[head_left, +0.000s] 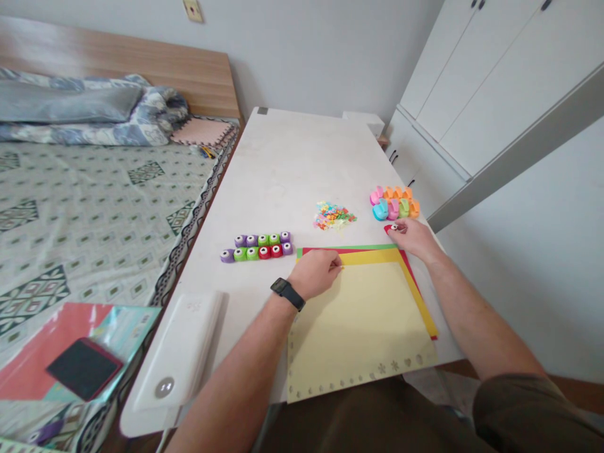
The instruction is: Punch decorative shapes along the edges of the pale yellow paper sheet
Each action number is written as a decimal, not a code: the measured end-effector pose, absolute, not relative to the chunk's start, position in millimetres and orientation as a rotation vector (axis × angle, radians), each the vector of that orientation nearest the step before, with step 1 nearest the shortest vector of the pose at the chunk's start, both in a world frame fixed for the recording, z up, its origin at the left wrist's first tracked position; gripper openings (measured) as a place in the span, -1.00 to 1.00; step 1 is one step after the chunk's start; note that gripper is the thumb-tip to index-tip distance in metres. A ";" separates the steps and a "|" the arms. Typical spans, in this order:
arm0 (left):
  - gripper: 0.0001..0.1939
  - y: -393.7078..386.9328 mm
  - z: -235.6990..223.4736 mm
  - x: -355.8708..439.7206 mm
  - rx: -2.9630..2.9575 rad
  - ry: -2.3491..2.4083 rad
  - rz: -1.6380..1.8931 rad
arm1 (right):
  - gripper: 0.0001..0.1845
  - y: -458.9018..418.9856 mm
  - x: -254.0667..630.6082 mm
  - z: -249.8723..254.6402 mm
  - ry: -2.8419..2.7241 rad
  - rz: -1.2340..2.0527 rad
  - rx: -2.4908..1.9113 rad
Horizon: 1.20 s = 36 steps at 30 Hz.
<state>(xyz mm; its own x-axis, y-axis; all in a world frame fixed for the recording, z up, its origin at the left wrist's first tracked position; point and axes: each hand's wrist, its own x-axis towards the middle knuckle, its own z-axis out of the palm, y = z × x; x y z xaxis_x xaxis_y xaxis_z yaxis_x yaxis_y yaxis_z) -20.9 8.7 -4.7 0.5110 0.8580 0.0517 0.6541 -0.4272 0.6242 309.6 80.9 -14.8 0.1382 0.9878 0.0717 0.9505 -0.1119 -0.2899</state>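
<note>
Punched yellow paper (361, 333) lay unsecured, our left hand (314, 272) pinching its edge and our right hand (406, 238) pinching a red craft punch (389, 229); any tug could have slid it.

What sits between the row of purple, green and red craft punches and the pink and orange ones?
The head view shows a small pile of multicoloured paper cut-outs on the white tabletop between the punch row and the pink and orange punches.
</note>
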 end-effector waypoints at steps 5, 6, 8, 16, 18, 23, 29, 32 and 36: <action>-0.85 8.6 -3.6 -20.5 2.204 1.241 0.485 | -0.57 84.0 308.9 -21.2 -1.962 0.129 -2.176; -0.85 8.5 -3.4 -20.4 2.203 1.241 0.484 | -0.59 84.6 309.0 -21.4 -1.961 0.121 -2.171; -0.85 8.4 -2.8 -20.3 2.205 1.240 0.480 | -0.64 86.0 309.4 -21.4 -1.958 0.125 -2.138; -0.84 7.5 -0.6 -20.3 2.221 1.248 0.458 | -0.71 94.1 307.0 -18.8 -1.961 0.226 -1.995; -0.84 7.5 -0.8 -20.4 2.216 1.246 0.459 | -0.72 95.1 304.5 -19.4 -1.927 0.241 -2.002; -0.83 7.7 -0.5 -20.4 2.211 1.243 0.463 | -0.72 94.6 298.6 -22.7 -1.847 0.255 -2.056; -0.83 7.5 -1.0 -20.3 2.213 1.238 0.475 | -0.68 97.2 297.9 -26.5 -1.789 0.240 -2.107; -0.83 8.1 -2.7 -20.6 2.219 1.234 0.481 | -0.68 98.7 298.3 -27.3 -1.781 0.246 -2.126; -0.83 8.4 -3.2 -20.6 2.219 1.235 0.479 | -0.68 95.2 294.4 -23.3 -1.793 0.219 -2.131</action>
